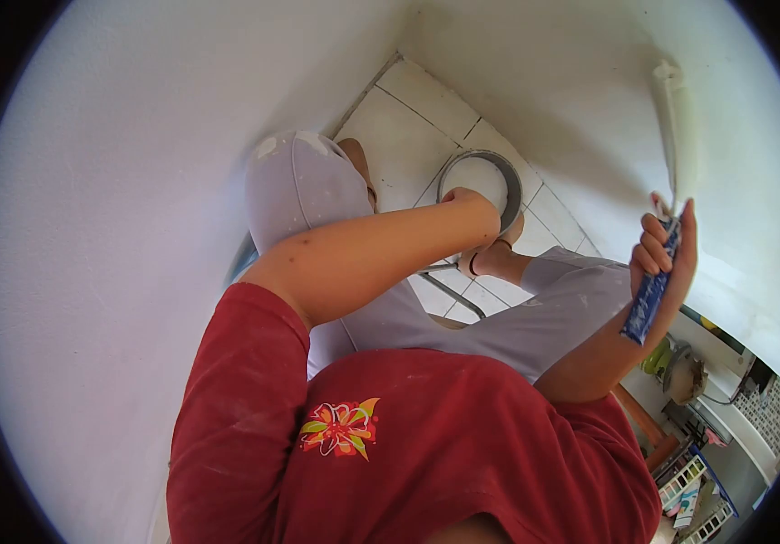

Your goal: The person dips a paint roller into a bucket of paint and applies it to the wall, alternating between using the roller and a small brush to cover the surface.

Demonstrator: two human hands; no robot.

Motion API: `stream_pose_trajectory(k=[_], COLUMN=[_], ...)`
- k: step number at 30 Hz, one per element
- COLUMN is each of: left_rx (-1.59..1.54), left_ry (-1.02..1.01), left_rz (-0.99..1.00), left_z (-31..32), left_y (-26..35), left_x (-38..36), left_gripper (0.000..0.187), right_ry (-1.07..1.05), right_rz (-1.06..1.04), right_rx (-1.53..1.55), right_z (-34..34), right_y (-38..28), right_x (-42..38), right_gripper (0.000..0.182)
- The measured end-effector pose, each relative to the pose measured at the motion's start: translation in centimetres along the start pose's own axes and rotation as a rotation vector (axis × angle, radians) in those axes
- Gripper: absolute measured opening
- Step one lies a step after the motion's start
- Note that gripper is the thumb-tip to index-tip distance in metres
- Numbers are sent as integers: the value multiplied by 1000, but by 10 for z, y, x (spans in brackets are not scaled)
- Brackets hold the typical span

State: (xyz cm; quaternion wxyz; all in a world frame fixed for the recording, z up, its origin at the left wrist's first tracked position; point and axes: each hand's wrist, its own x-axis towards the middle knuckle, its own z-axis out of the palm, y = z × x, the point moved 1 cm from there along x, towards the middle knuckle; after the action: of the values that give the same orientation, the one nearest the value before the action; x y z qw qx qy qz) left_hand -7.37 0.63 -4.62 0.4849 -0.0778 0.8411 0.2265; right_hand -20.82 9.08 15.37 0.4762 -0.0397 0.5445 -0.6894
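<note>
My right hand (pixel 658 249), raised at the right, is closed round the blue handle of a long tool (pixel 651 299). Its narrow, white-coated head (pixel 676 136) reaches upward close to the wall, seen nearly edge-on. My left arm reaches across my lap to a round grey bucket (pixel 512 177) on the floor, which has white material inside. The left hand (pixel 472 208) is bent in a curl at the bucket's near rim. Its fingertips are hidden, and I cannot tell what they hold.
White walls (pixel 535 82) meet at a corner ahead, above a white tiled floor (pixel 417 109). My knees (pixel 304 181) are spread around the bucket, my feet beside it. A metal bar (pixel 453 295) shows beneath my legs. A shelf with racks (pixel 689 480) and other household items stands at lower right.
</note>
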Motion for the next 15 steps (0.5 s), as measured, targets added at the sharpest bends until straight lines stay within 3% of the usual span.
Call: stream_pose_trajectory(k=[2,7,11,15], left_rx=[-42,7,-66,1], left_ry=[7,48,116,86], left_rz=[23,22,54,42], left_z=[-2,-10,-16,-20], left_y=[2,1,0,4], left_x=[5,0,-7,-7], left_gripper=[42,43,41,41], right_ry=[-171,-85,-154,-62], right_rz=[-41,-119,37,168], right_rx=[23,-92,71,73], right_z=[-1,29,16,11], right_y=[-11,-4,17,46], right_x=[-8,4,32,64], right_gripper=[44,42,37,34])
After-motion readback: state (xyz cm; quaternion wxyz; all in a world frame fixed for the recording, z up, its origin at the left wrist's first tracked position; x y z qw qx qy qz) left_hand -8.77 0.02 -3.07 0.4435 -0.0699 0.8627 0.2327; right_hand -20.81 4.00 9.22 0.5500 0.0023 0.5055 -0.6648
